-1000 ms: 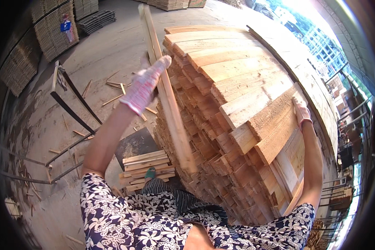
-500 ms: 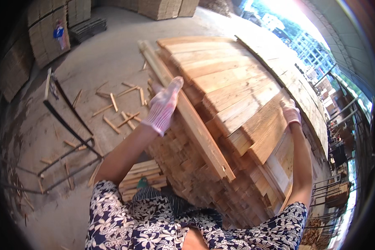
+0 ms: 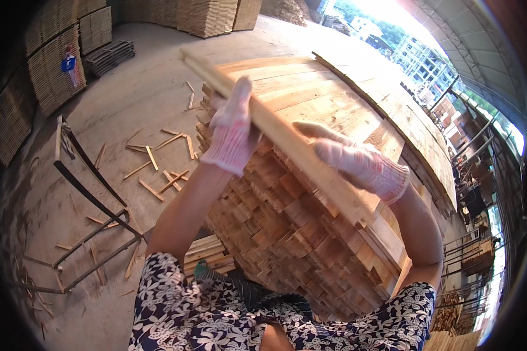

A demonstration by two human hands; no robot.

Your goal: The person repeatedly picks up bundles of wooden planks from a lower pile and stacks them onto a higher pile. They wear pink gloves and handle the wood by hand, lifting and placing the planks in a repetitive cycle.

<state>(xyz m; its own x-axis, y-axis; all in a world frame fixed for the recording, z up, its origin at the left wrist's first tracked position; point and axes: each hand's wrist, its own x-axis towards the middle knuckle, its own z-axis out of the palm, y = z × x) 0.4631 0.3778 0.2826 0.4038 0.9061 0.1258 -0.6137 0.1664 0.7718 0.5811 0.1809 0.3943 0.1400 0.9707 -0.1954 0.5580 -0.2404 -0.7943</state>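
A long narrow wooden board (image 3: 287, 140) slants across the near end of a tall stack of planks (image 3: 310, 93), raised a little above it. My left hand (image 3: 231, 131), in a white and pink knit glove, is wrapped round the board in its upper half. My right hand (image 3: 366, 167), gloved the same way, is over the stack at the board's right side. Its fingers stretch toward the board, somewhat blurred, and whether they touch it I cannot tell. Below the board show the many stepped plank ends (image 3: 275, 222) of the stack.
A dark metal frame (image 3: 93, 199) stands on the floor at left, with scattered wood sticks (image 3: 152, 158) nearby. Another plank layer (image 3: 404, 117) lies beyond the stack to the right. Tall lumber piles (image 3: 55, 70) stand at back left. A small pile of sticks (image 3: 208, 254) sits near my feet.
My right hand has come left from the far planks to the narrow board. The board, in my left hand, has lifted and shifted, its near end now farther right.
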